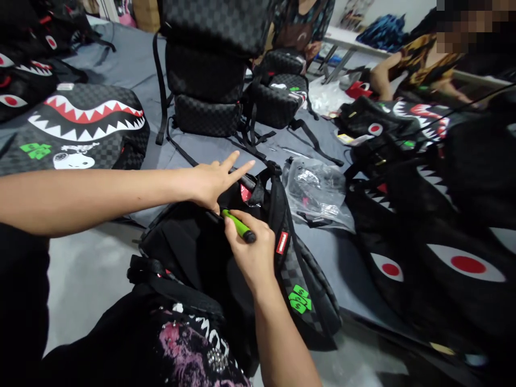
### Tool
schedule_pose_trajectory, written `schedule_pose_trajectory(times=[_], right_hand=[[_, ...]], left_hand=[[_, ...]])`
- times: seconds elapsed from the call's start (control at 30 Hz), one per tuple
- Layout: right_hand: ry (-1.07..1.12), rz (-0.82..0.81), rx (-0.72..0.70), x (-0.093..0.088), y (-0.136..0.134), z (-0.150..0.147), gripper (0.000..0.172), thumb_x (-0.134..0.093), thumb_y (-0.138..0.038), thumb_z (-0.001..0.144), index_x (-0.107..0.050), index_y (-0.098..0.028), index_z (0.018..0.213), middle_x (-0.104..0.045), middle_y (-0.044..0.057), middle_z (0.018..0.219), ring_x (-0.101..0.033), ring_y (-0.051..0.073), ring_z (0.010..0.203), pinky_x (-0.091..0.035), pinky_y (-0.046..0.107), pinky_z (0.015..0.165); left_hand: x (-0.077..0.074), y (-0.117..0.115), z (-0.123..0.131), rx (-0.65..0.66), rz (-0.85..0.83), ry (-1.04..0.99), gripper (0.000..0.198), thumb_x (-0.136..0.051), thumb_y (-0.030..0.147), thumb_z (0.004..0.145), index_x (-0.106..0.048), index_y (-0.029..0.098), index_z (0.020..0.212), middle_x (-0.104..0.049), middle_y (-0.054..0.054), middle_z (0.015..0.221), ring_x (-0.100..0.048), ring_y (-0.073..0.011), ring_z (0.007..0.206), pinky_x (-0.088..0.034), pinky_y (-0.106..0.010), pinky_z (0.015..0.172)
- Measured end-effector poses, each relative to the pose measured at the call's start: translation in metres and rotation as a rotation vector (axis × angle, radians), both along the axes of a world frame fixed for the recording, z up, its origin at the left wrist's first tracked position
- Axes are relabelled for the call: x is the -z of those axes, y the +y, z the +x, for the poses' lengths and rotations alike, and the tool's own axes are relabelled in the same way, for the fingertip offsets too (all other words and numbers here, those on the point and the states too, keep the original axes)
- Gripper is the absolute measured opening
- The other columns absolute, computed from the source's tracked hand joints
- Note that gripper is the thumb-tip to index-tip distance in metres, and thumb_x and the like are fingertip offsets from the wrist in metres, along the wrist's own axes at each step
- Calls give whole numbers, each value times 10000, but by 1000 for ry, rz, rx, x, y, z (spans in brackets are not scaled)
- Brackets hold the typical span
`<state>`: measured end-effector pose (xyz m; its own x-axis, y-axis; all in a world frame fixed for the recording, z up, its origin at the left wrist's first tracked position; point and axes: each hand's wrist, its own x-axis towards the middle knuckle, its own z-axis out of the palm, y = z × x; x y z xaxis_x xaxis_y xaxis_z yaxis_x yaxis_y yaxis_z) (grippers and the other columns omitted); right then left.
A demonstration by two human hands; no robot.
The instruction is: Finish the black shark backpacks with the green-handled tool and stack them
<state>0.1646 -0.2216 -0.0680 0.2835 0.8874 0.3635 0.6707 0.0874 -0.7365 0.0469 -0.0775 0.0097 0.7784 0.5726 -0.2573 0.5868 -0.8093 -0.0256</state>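
Observation:
A black checkered backpack (209, 242) leans across the table's edge toward me, its dark back panel facing up. A strap with a red label and green money prints runs down its right side. My left hand (213, 183) lies on the bag's upper edge with fingers spread, the thumb beside the tip of a green pen-shaped tool with a black end (241, 227). Gripping that tool is my right hand (253, 250), its tip pointing at the fabric by my left thumb. What the tip touches is hidden. Clear plastic and a red patch (245, 192) show at the bag's top.
Stacked checkered bags (207, 115) stand behind. At left lies a shark-mouth backpack (88, 126). Black bags with red eyes (467, 263) crowd the right. A clear plastic bag (314, 188) rests on the grey-covered table (133, 59). Other people are across the table.

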Motion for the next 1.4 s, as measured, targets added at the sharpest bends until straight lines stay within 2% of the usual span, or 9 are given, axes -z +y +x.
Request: schedule_pose_trajectory(times=[0.17, 0.37, 0.53, 0.67, 0.8, 0.9, 1.07, 1.23, 1.4], right_hand=[[152, 38, -29, 7, 8, -10, 193, -623, -317, 886, -757, -208, 970, -789, 56, 989, -745, 224, 902, -579, 339, 887], [153, 55, -36, 5, -6, -7, 202, -632, -305, 886, -753, -188, 997, -781, 76, 986, -740, 232, 898, -573, 353, 871], [154, -25, -54, -3, -16, -4, 200, -624, -326, 894, -748, -192, 975, -780, 73, 929, -740, 226, 841, -573, 333, 805], [136, -6, -42, 2, -9, -1, 212, -627, -310, 897, -747, -179, 1015, -777, 89, 973, -740, 234, 886, -571, 343, 838], [120, 34, -52, 6, -3, 2, 209, -649, -273, 886, -746, -179, 1046, -773, 92, 1032, -734, 225, 934, -570, 337, 876], [109, 8, -92, 0, -4, 0, 194, -659, -259, 881, -749, -186, 1036, -777, 78, 1017, -731, 218, 916, -569, 332, 852], [69, 6, -164, -7, -10, -16, 203, -652, -251, 891, -744, -191, 1062, -780, 53, 976, -716, 224, 880, -525, 372, 829], [64, 32, -181, -3, -8, -17, 217, -672, -285, 899, -734, -202, 1090, -775, 58, 1015, -707, 223, 920, -490, 373, 843], [51, -19, -216, -5, -5, -9, 255, -671, -318, 910, -728, -206, 1133, -776, 48, 1061, -701, 225, 930, -480, 375, 846]], left_hand=[[0, -16, 6, -29, 65, 76, 1340, -832, 371, 706, 186, 279, 1573, 148, -244, 1653, -415, -430, 1382, -516, -479, 980], [2, -21, 13, -34, 176, 98, 1169, -738, 240, 779, 97, 265, 1596, -275, -257, 1564, -516, -376, 1254, -533, -415, 915], [2, -6, 10, 45, 46, 84, 1092, -640, 195, 805, 113, 287, 1591, -226, -215, 1592, -499, -338, 1285, -503, -389, 959], [4, 0, 8, 52, 8, 63, 1062, -611, 176, 814, 99, 316, 1591, -229, -185, 1598, -515, -311, 1279, -494, -377, 972], [5, -8, 3, -46, 19, -12, 1087, -591, 146, 812, 167, 296, 1578, -179, -170, 1625, -565, -277, 1245, -492, -342, 968], [-2, -14, 1, -131, 22, 6, 1075, -580, 152, 833, 195, 254, 1571, -274, -193, 1568, -631, -254, 1148, -510, -308, 894], [-13, -8, -2, -83, 39, 124, 1167, -684, 238, 804, 199, 274, 1566, -470, -165, 1345, -682, -266, 1003, -516, -301, 796], [-8, -5, -17, -37, 53, 66, 1165, -664, 264, 822, 250, 305, 1543, -490, -124, 1291, -671, -242, 978, -503, -281, 776], [-4, -4, -19, -64, 34, 30, 1171, -626, 248, 825, 323, 340, 1505, -419, -135, 1415, -662, -219, 987, -500, -273, 778]])
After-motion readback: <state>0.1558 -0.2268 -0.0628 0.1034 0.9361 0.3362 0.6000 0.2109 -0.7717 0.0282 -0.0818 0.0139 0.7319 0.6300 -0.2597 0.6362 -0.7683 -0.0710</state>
